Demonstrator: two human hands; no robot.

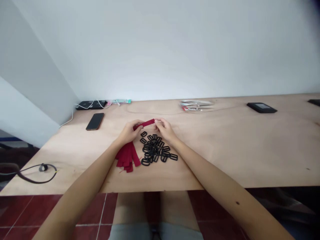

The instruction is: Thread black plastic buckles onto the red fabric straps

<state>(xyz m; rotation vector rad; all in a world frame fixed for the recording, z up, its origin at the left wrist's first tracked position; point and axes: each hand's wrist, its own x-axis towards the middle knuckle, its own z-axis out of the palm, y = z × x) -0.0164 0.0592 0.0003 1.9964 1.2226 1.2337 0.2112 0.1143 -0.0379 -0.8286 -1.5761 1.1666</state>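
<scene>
Near the front edge of the desk (240, 150), loose red strips (127, 156) could fall if the left forearm (87, 181) drags them; the left hand (130, 132) grips a red strip (149, 123) farther back, black buckles (153, 148) might scatter if brushed, and the right hand (164, 129) pinches the strip's right end.

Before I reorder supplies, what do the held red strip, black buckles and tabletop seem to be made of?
Red strip: probably matte fabric, going by its dull surface and the similar strips lying limp.
Black buckles: plastic or coated metal, uniformly dark; I cannot tell which.
Tabletop: likely unpainted plywood, with a pale tan surface.
</scene>
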